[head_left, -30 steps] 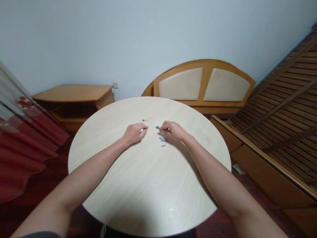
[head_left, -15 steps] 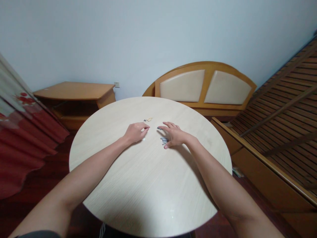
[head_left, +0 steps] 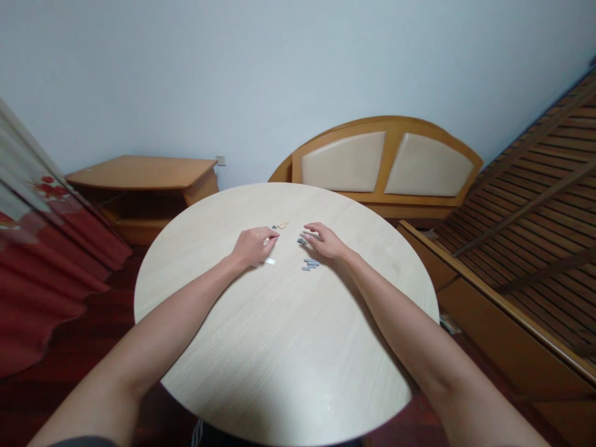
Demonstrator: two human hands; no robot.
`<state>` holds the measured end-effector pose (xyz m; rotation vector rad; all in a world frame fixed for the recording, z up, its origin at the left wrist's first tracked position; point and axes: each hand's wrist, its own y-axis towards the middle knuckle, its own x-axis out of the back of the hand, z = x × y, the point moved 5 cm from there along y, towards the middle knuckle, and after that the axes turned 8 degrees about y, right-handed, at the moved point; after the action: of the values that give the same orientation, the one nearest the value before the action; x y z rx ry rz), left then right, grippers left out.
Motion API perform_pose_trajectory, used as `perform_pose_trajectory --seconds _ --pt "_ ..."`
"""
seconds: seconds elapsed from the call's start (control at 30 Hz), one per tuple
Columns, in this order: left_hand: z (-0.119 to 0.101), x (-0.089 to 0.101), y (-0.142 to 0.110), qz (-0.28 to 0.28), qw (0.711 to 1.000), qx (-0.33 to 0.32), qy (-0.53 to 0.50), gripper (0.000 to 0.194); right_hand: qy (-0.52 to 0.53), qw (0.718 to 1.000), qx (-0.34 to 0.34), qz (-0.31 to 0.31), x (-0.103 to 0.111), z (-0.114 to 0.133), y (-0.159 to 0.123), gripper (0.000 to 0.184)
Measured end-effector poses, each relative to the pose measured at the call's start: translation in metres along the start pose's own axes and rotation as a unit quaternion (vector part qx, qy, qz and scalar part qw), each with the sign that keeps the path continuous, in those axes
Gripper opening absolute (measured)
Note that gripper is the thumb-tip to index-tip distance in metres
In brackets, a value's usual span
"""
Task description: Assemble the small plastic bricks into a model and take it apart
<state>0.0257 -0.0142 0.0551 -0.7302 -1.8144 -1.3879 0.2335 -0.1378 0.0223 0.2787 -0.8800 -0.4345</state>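
Over the left-centre of the round table (head_left: 261, 347), my left hand (head_left: 254, 245) is closed, thumb and forefinger pinched together; whatever lies between them is too small to make out. A flat white piece (head_left: 270, 262) is on the table just below it. My right hand (head_left: 325, 241) has its fingers apart and curved, with the fingertips beside a small cluster of dark grey pieces (head_left: 302, 241). Nearer to me than that hand lie several light grey bar-shaped pieces (head_left: 311, 264). Beyond the left hand are small yellow pieces (head_left: 283, 225) and a small dark piece (head_left: 274, 227).
A low wooden cabinet (head_left: 149, 171) stands behind the table on the left, near a red and white curtain (head_left: 60, 267). A padded headboard (head_left: 342, 161) leans at the wall. Wooden slats (head_left: 535, 205) and a bed side board (head_left: 493, 316) are on the right.
My right hand has moved away from me, off the light grey pieces, and now is at the dark grey cluster. My left hand stays pinched and has shifted slightly, showing more of the white piece.
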Motion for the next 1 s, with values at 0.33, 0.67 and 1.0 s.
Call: perform_pose_trajectory --seconds 0.33,0.67,1.0 --pt "0.014 0.004 0.000 0.005 0.999 0.030 0.009 0.022 -0.107 0.991 -0.009 0.082 -0.054 -0.022 0.101 0.046" --pt "0.018 0.009 0.000 0.025 0.997 0.068 0.006 0.023 -0.130 0.983 -0.114 0.058 -0.052 -0.026 0.095 0.020" --pt "0.014 0.003 0.000 0.031 0.998 0.054 0.007 0.023 -0.035 0.991 -0.090 -0.097 -0.030 -0.003 0.070 0.014"
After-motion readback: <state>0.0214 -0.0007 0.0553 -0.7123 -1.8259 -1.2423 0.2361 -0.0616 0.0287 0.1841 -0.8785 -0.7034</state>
